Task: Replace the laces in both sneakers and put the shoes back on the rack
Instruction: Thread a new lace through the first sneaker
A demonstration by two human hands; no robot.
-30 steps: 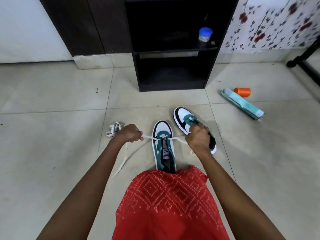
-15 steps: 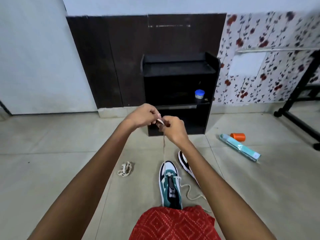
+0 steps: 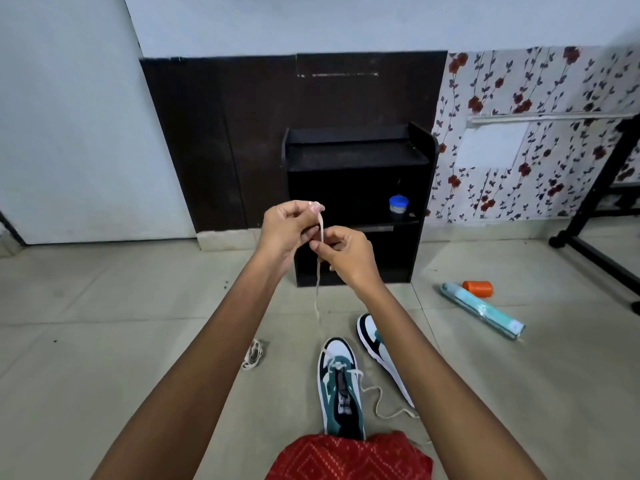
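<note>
The left hand (image 3: 291,226) is raised in front of the person and pinches the end of the white lace (image 3: 317,289) between thumb and forefinger, with the other fingers curled. The right hand (image 3: 346,252), close beside it and a little lower, pinches the same lace further down with curled fingers; from the hands the lace hangs down to the near sneaker (image 3: 339,386), which stands on the floor below both hands; the other end of the lace lies loose on the tiles to the right of this shoe; the second sneaker (image 3: 375,341) lies under the right forearm, partly hidden; the black rack (image 3: 356,161) stands behind the hands; a bundled lace (image 3: 254,353) lies on the floor below the left hand.
</note>
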